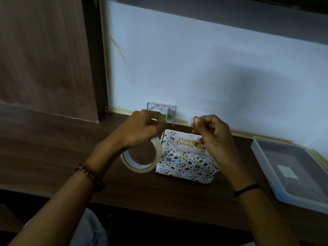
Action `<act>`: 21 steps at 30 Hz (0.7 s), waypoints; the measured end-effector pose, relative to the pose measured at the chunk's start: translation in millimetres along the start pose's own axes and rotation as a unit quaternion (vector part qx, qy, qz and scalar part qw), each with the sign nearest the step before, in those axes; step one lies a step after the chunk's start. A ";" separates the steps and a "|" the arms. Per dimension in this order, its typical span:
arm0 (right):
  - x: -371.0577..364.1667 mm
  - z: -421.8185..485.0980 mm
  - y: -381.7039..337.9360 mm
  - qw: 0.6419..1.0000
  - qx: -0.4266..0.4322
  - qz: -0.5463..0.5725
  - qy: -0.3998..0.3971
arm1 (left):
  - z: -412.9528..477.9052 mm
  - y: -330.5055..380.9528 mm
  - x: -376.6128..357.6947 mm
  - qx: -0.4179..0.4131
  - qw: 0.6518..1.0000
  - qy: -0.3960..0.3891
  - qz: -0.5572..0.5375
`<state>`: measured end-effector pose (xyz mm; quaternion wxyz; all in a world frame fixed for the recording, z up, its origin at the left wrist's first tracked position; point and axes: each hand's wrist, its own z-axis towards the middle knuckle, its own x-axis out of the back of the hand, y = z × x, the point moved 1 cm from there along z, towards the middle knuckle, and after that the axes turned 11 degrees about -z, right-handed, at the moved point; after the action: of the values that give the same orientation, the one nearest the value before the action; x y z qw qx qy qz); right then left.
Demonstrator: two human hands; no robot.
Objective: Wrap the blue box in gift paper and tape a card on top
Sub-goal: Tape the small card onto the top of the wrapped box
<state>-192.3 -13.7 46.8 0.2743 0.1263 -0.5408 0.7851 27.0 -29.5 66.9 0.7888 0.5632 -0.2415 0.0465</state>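
The box (186, 164) lies on the dark wooden desk (53, 157), fully covered in white gift paper with small coloured shapes. A white "Happy Birthday" card (186, 143) rests on its top. My left hand (142, 128) grips a roll of clear tape (142, 157) raised just left of the box. My right hand (213, 134) hovers over the card's right end and pinches a short strip of clear tape (190, 121) between thumb and fingers. The strip stretches between both hands; its middle is hard to see.
A clear plastic lidded tray (292, 167) sits at the desk's right edge. A small printed packet (160, 110) leans on the pale wall behind the box. A wooden panel (44, 59) stands at the left.
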 end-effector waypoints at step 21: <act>-29.8 7.4 11.9 0.927 0.184 -0.325 0.041 | 0.6 -9.5 -13.7 0.006 0.959 -0.165 0.229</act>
<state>-175.4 -32.4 25.6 0.5081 0.3113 -0.3049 0.7429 18.1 -30.8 52.9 0.7028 0.4971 -0.4910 0.1338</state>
